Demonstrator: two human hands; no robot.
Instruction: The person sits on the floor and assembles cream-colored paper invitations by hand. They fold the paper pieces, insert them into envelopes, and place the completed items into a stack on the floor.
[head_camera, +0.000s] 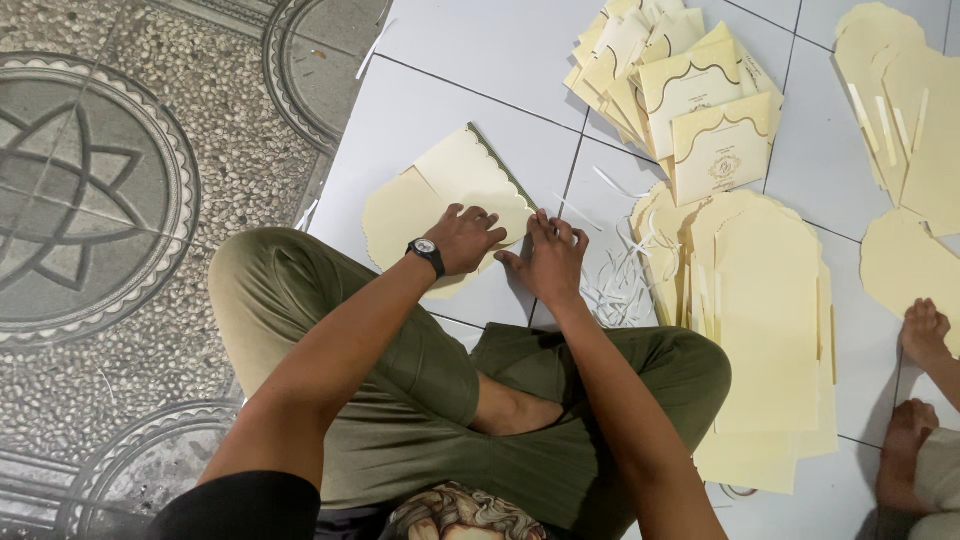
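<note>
A cream card envelope (455, 185) with a scalloped, dark-edged flap lies partly folded on the white floor tiles in front of my crossed legs. My left hand (465, 238), with a black wristwatch on its wrist, presses flat on the card's lower right part, fingers spread. My right hand (548, 258) rests just to its right, fingertips on the card's right edge and the tile. Neither hand grips anything.
A stack of flat cream cards (765, 330) lies to my right, with thin white paper strips (615, 280) beside it. Folded finished envelopes (690, 90) pile at the top. More cream sheets (905, 110) lie far right, near another person's feet (920, 340). Patterned pebble flooring (100, 200) is on the left.
</note>
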